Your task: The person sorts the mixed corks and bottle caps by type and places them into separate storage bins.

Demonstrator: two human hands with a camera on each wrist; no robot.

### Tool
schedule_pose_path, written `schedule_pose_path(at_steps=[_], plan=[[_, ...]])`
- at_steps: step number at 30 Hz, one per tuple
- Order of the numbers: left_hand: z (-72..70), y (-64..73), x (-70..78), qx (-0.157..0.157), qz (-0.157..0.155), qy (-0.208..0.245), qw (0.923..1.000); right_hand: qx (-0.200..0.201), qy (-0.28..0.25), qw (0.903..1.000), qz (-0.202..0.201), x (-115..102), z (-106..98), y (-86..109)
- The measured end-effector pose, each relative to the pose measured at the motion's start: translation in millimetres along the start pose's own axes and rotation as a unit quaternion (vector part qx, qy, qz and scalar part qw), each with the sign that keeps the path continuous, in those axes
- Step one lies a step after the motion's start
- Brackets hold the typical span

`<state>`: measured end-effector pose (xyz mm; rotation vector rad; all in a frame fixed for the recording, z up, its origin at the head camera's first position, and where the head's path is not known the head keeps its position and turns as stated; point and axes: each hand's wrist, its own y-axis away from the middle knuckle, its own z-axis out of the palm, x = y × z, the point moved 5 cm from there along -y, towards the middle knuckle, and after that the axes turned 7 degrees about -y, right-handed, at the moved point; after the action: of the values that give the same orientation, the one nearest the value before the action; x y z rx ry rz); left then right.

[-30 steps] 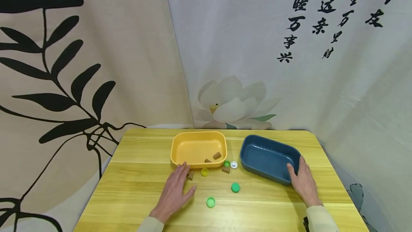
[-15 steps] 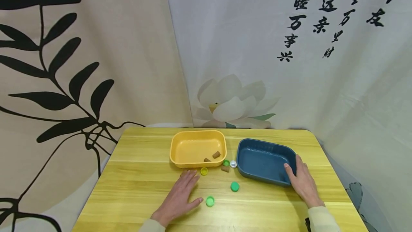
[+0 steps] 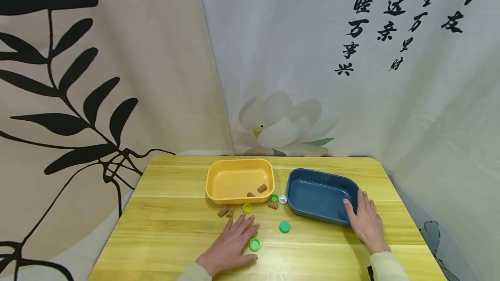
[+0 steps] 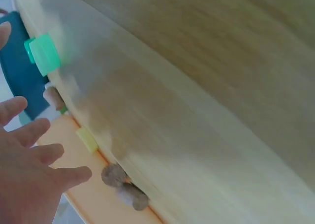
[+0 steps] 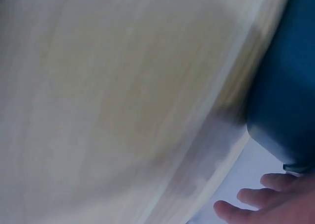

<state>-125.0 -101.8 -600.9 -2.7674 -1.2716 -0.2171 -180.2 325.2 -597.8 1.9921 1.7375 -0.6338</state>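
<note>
My left hand [image 3: 230, 246] is spread with its fingers apart, low over the table. Its fingertips lie short of two brown corks [image 3: 223, 211] and a yellow bottle cap [image 3: 248, 208]. A light green cap [image 3: 254, 244] sits between its fingers and thumb in the head view, a darker green cap [image 3: 284, 227] farther right. At the right, my right hand [image 3: 367, 227] grips the end of a dark blue tray [image 3: 318, 203], thumb over the rim and fingers outside. The right wrist view shows its fingers [image 5: 261, 197] beside the tray's outer wall.
A yellow tray [image 3: 238, 179] stands left of the blue one, with two corks [image 3: 262, 188] inside. Between the trays lie a green cap [image 3: 274, 197], a white cap [image 3: 282, 199] and another cork [image 3: 273, 205]. A printed curtain [image 3: 175, 77] hangs behind the wooden table [image 3: 164, 220].
My left hand has drawn back and right from the yellow tray's front, uncovering two corks. The blue tray shifted slightly left and turned a little with my right hand, then stayed put.
</note>
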Motion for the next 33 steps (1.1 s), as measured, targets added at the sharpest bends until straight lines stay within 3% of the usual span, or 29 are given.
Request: schedule_pose_path(at_steps=[10,19,23,27,30,33], plan=[[3.0,-9.5,5.7,0.001,0.030,-0.054,0.9981,0.000,-0.003,1.0000,0.003,4.2,-0.8,1.1],[3.1,-8.6,7.5,0.014,0.048,-0.062,0.9968,-0.007,-0.004,0.9999,0.008,7.5,0.1,2.0],[0.4,-10.1,9.4,0.034,0.049,-0.063,0.9962,-0.003,-0.006,1.0000,0.007,8.7,1.6,0.8],[-7.9,-14.0,14.2,0.079,0.059,-0.072,0.9926,-0.002,-0.009,0.9999,0.010,9.5,2.3,0.5],[-16.9,-19.6,19.9,0.107,0.064,-0.075,0.9893,-0.005,-0.013,0.9998,0.011,9.7,2.1,0.7],[-24.1,-29.0,25.5,0.115,0.061,-0.067,0.9892,-0.007,-0.015,0.9998,0.010,10.2,1.4,0.9]])
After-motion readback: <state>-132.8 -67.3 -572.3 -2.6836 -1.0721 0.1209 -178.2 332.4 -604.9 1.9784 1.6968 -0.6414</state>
